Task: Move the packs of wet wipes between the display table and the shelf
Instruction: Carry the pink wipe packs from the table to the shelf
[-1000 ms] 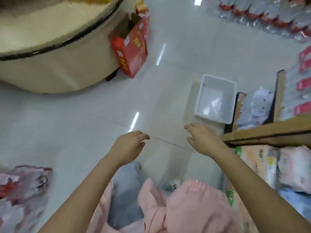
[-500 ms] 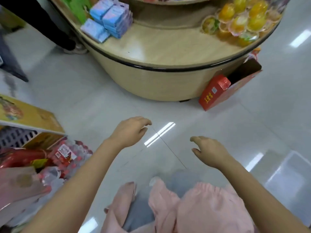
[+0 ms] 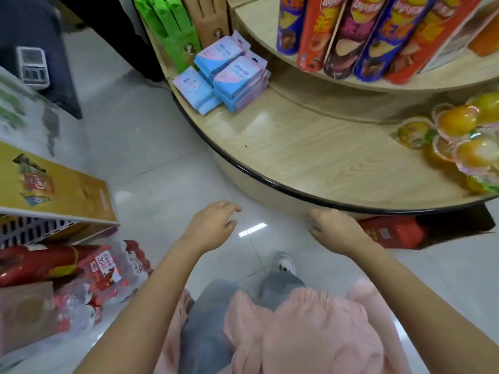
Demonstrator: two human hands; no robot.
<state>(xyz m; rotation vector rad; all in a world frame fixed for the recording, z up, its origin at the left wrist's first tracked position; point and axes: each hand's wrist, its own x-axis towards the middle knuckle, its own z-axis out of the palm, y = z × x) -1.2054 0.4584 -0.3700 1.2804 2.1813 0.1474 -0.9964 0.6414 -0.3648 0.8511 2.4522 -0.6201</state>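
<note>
Several blue and pink packs of wet wipes [image 3: 232, 76] lie stacked on the lower tier of the round wooden display table [image 3: 310, 157], at its far left. My left hand [image 3: 213, 225] hovers over the floor in front of the table, fingers loosely curled, holding nothing. My right hand [image 3: 334, 228] hangs just below the table's black rim, also empty with relaxed fingers. Both hands are well short of the wipes.
Crisp tubes [image 3: 364, 36] stand on the upper tier, fruit jelly cups [image 3: 459, 139] lie at the right. A red box [image 3: 391, 233] sits on the floor under the table edge. A yellow box [image 3: 54, 190] and bottled water packs [image 3: 102, 276] are at the left.
The view has swung from the shelf side round to the display table, which is now much closer. Both hands stay empty and raised in front of me.
</note>
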